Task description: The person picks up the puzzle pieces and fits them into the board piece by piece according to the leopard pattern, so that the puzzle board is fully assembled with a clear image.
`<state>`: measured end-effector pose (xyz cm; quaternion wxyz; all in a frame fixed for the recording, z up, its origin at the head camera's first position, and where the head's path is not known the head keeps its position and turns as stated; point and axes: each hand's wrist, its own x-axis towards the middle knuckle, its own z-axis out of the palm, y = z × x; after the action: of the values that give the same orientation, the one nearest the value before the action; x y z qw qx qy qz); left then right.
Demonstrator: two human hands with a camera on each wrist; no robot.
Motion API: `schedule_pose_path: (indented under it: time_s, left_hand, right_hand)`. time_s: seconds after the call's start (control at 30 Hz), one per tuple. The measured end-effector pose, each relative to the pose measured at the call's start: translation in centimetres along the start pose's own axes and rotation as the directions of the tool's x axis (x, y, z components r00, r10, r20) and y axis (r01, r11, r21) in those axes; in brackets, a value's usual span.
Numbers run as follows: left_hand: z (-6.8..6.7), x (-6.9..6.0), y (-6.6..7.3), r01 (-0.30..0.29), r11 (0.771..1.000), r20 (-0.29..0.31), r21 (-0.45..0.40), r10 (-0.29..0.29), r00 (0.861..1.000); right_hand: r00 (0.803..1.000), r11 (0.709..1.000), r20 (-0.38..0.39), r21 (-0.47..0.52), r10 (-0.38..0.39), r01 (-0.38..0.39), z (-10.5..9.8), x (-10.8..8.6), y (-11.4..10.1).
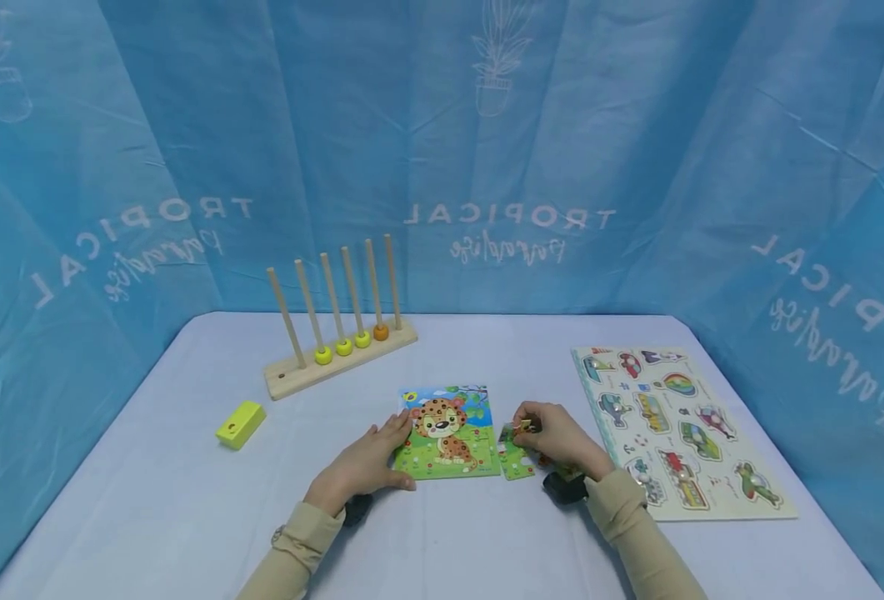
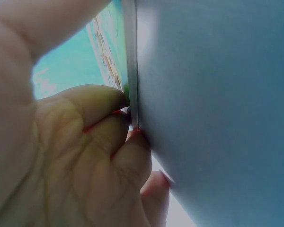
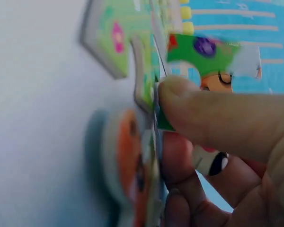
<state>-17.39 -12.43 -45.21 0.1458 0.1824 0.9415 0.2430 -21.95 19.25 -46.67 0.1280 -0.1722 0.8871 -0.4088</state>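
Observation:
A leopard picture puzzle [image 1: 452,454] lies flat near the table's middle. The left hand [image 1: 362,461] rests at its left side, fingers extended and thumb near the lower left corner; in the left wrist view that hand's fingertips [image 2: 114,98] touch a thin board edge [image 2: 132,61]. Just right of the puzzle, the right hand [image 1: 557,435] pinches a puzzle piece [image 3: 187,47], green with a purple flower and part of a face, between thumb and fingers. Under and beside it are loose green pieces [image 1: 515,462] and an orange spotted one [image 3: 128,158]. The fingers partly hide the held piece.
A wooden stand [image 1: 292,382] with upright rods, several yellow beads and an orange one is at the back left. A yellow block [image 1: 241,425] lies at the left. A board of vehicle shapes [image 1: 719,507] lies at the right. Blue curtains [image 1: 442,150] surround the table.

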Motion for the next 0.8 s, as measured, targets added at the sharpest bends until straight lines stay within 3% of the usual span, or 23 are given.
schedule_pose_path:
  time_s: [0.13,0.3,0.37,0.6,0.8]
  left_hand:
    - [-0.1,-0.1,0.1,0.000,1.000,0.002,-0.012,0.000,1.000]
    - [-0.2,-0.1,0.3,-0.002,1.000,-0.002,-0.019,0.002,1.000]
    - [-0.2,-0.2,0.3,-0.003,1.000,-0.004,-0.021,0.003,1.000]
    - [-0.2,0.2,0.2,-0.015,1.000,-0.023,-0.010,0.015,1.000]
    - [-0.1,0.3,0.1,0.004,0.999,-0.028,-0.052,-0.006,1.000]
  right_hand:
    - [0.996,0.999,-0.080,0.041,0.026,-0.023,-0.1,0.4,0.1]
    - [0.974,0.999,-0.224,0.030,0.038,-0.033,0.0,1.3,0.0]
    - [0.972,0.999,-0.234,0.032,0.021,-0.014,0.2,1.7,-0.3]
    - [0.993,0.993,-0.117,0.106,-0.035,0.047,1.8,3.3,-3.4]
    - [0.998,0.996,-0.017,0.064,-0.053,0.054,4.6,4.7,-6.2]
